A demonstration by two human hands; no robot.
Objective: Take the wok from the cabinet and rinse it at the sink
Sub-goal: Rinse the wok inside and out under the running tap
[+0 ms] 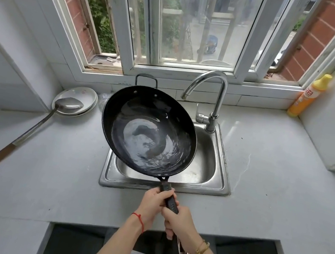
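The wok [149, 131] is held above the sink [216, 185], covering the sink's left and middle part, with water swirling in its bowl. Its long handle [169, 199] runs from the near rim back toward the person, so the long axis points from the hands away to the window [192, 21]. The small loop handle [146, 79] sits at the far rim.

Both hands are closed around the long handle. The left hand [154, 207] grips nearer the wok; the right hand [179, 225] grips farther back. The wok therefore lies straight ahead of the hands, and the left hand is the closer one to the bowl.

The faucet [214, 86] stands at the back of the sink, its spout just beside the wok's far right rim and apart from it. No water stream is visible.

Judgement: tipping the water out calls for rolling the handle so the right rim drops over the open part of the sink; the faucet spout is the one obstacle.

Left of the sink on the desk [273, 187] lie a ladle [37, 126] and stacked plates [83, 96]. A detergent bottle [308, 95] stands far right of the sink.
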